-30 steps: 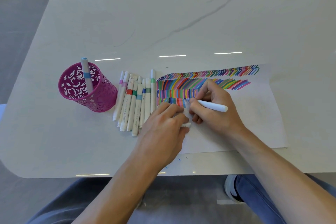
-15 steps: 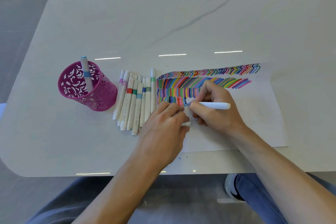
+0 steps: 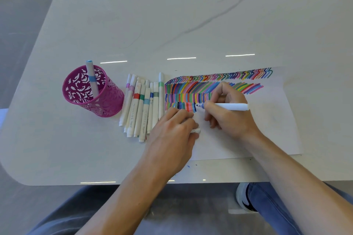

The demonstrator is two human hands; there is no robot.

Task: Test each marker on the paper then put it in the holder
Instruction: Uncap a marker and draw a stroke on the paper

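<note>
My right hand (image 3: pixel 230 115) grips a white marker (image 3: pixel 232 106) with its blue tip touching the paper (image 3: pixel 267 120) at the end of the lowest row of colour strokes. My left hand (image 3: pixel 172 139) rests on the paper's left edge, closed around a white marker cap (image 3: pixel 196 131) that sticks out at the fingertips. Several capped white markers (image 3: pixel 141 107) lie side by side between the paper and the pink cut-out holder (image 3: pixel 107 101). One marker with a light blue band (image 3: pixel 91 78) stands inside the holder.
The white marble-look table (image 3: pixel 191 15) stretches far behind the paper. Its front edge runs just below my wrists. Small blue ink dots (image 3: pixel 192 165) mark the table below the paper. My legs and a shoe (image 3: pixel 243 196) show beneath the edge.
The right hand has drawn a short blue stroke at the end of the bottom row and shifted slightly right. The left hand stays in place on the cap.
</note>
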